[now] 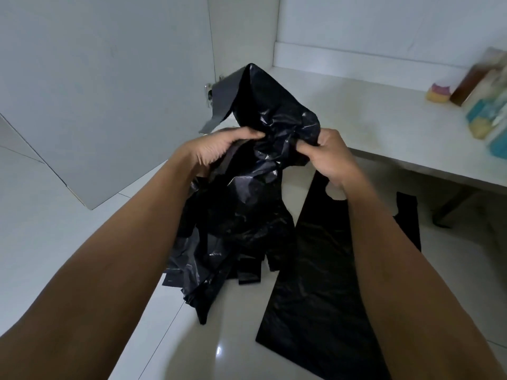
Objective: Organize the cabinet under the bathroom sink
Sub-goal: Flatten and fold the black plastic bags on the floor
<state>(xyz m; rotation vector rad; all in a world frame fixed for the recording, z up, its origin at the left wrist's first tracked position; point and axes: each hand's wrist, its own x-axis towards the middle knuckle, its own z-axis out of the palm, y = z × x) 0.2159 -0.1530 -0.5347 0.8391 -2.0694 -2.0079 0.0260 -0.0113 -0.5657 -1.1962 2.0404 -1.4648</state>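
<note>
Black plastic bags (255, 187), crumpled together in one bunch, are held up in the air in front of the open cabinet (370, 113). The top of the bunch stands up above the hands, and the rest hangs down until its lower end reaches the tiled floor (82, 229). The left hand (219, 149) grips the bunch from the left side, with the fingers curled into the folds. The right hand (329, 157) pinches the plastic on the right side between thumb and bent fingers. Both hands are close together, with only wrinkled plastic between them.

On the floor just to the right of the bunch lies one more black bag (315, 270), spread out flat, partly under the right forearm.

Behind the hands is the pale bottom board of the cabinet. Its door (104, 91) stands open at the left. At the far right of the board there is a small pink and yellow thing, perhaps a sponge (439, 94), and beside it a brown box (469, 83) and some packages (488, 116), which are too blurred to read.
</note>
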